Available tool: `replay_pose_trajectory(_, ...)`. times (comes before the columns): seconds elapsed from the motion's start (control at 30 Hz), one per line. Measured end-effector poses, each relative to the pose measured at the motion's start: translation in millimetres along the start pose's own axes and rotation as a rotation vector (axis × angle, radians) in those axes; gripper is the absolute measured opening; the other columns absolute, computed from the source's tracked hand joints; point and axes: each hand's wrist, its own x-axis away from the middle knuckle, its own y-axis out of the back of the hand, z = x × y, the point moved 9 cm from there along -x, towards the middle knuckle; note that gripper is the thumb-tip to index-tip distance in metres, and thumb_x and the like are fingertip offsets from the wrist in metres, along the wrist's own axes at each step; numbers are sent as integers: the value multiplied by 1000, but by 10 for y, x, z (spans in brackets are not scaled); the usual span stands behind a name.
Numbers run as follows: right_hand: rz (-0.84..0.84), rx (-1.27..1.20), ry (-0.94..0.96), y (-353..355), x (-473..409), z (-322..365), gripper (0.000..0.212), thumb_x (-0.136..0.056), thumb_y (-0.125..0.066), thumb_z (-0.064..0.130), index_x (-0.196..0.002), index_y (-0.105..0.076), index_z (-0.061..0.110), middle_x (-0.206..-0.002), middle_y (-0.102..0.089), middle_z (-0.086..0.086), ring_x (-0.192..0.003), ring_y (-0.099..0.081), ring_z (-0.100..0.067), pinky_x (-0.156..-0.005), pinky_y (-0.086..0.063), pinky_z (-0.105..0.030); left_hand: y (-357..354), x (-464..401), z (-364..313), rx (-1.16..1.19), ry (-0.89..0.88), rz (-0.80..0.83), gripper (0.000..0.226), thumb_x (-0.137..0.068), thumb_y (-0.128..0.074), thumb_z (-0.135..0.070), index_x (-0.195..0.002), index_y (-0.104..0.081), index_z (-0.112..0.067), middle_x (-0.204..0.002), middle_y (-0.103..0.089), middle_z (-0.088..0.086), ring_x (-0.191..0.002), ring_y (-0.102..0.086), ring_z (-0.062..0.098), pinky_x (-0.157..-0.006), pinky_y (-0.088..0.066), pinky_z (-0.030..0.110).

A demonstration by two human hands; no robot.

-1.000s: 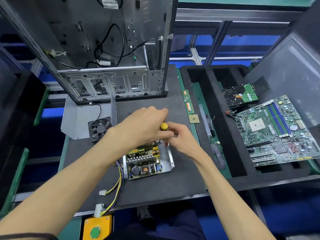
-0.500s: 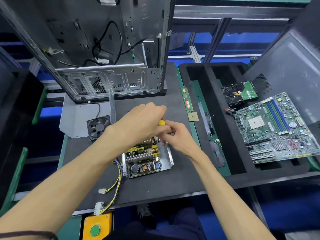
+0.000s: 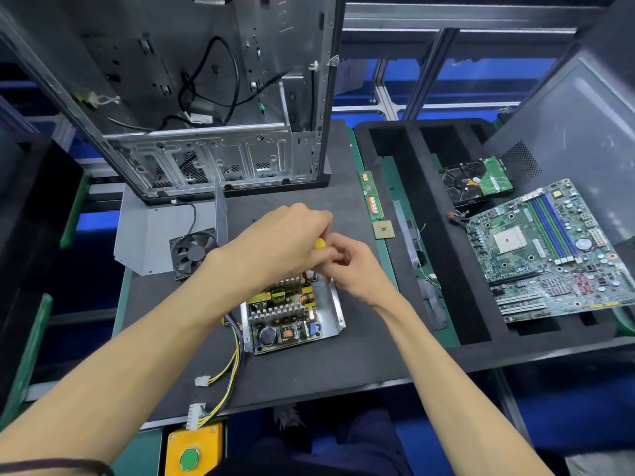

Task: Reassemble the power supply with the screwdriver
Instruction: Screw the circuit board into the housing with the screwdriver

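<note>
Nearest, a yellow box with a green button (image 3: 191,459) sits at the worktop's (image 3: 343,355) near edge, and the white connectors (image 3: 196,415) of the yellow and purple wire bundle (image 3: 231,369) trail over that edge. The wires run back to the power supply (image 3: 292,314), which lies open-topped near the middle of the worktop, its board, heat sinks and coils bare inside a thin sheet-metal tray. It looks fairly light and stiff, but the exposed parts are fragile, so the folded metal walls seem the safest place to hold it. Over its far right corner both hands meet: the left hand (image 3: 275,249) has its grip curled round the yellow handle of the screwdriver (image 3: 319,242), and the right hand (image 3: 354,269) pinches low down by the shaft. The tip, the screw and the right fingertips are hidden by the hands, so whether the bit is seated cannot be told. Farther left lie a small fan (image 3: 192,252) and a grey cover panel (image 3: 147,242); beyond stands the empty computer case (image 3: 213,132), its top cut off. To the right, a foam tray (image 3: 405,187) holds a motherboard (image 3: 553,249) and a hard drive (image 3: 477,180).
</note>
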Motion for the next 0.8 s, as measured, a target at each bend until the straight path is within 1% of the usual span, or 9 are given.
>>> replay_pose_trajectory(0.1, 17, -8, 3, -6, -6, 16, 17, -80, -74, 25, -80, -65, 39, -58, -54, -4, -53, -51, -8, -52, -38, -14, -23, -1, -105, 26, -125, 78, 14, -93, -63, -28, -89, -49, -27, -88, -45, -7, -84, -52, 24, -71, -39, 34)
replay_pose_trajectory(0.2, 47, -21, -2, -3, 24, 9, 22, -88, -72, 15, -81, -68, 36, -63, -50, -26, -53, -49, -5, -50, -36, -9, -80, 14, -82, 69, -137, 167, 15, -89, -60, -11, -90, -59, -27, -91, -40, -8, -86, -52, 22, -78, -47, 40)
replay_pose_trajectory(0.27, 39, -44, -33, 3, 40, -10, 15, -86, -72, 16, -84, -69, 31, -61, -57, -18, -51, -49, -3, -48, -35, -9, -66, 6, -67, 70, -116, 127, 12, -92, -64, -27, -101, -56, -25, -96, -49, -5, -89, -57, 24, -77, -48, 40)
replay_pose_trajectory(0.37, 31, -69, -68, -2, 28, -48, 16, -87, -73, 14, -85, -69, 30, -61, -60, 2, -53, -48, -6, -44, -30, -15, 11, -17, 36, 14, -6, 13, 42, -88, -63, -60, -101, -50, -21, -87, -60, 0, -83, -60, 28, -65, -44, 37)
replay_pose_trajectory(0.47, 13, -70, -81, 20, 2, -85, 23, -89, -75, 13, -77, -63, 29, -60, -48, -4, -51, -39, -8, -42, -26, -20, 20, -37, 28, 14, 7, 15, 32, -89, -64, -50, -87, -47, -22, -75, -51, -2, -82, -59, 32, -66, -46, 38)
replay_pose_trajectory(0.53, 4, -78, -89, 28, -7, -107, 19, -89, -74, 6, -85, -56, 12, -64, -42, -14, -51, -34, -9, -43, -26, -19, 14, -40, -58, 21, -59, 58, 22, -91, -65, -37, -86, -46, -26, -79, -52, -2, -86, -59, 32, -72, -49, 40)
replay_pose_trajectory(0.6, -14, -60, -70, 28, -6, -85, 28, -85, -77, 8, -93, -52, 0, -67, -42, -15, -51, -33, -9, -44, -31, -17, 21, -35, -126, 24, -121, 95, 18, -91, -65, -30, -89, -47, -27, -89, -57, -2, -91, -58, 28, -78, -50, 42)
replay_pose_trajectory(0.67, -26, -38, -53, 26, 0, -50, 26, -80, -79, 11, -91, -55, 7, -65, -42, -12, -51, -35, -6, -47, -33, -15, 24, -25, -167, 29, -164, 118, 13, -90, -65, -24, -93, -52, -24, -96, -60, -2, -92, -56, 25, -79, -48, 39)
replay_pose_trajectory(0.8, -33, 21, -33, 25, -7, -12, 30, -82, -78, 0, -85, -57, 21, -64, -39, -9, -53, -33, -6, -50, -30, -16, 10, -30, -174, 27, -199, 139, 14, -89, -68, -21, -100, -59, -20, -98, -59, -4, -90, -50, 19, -76, -44, 34)
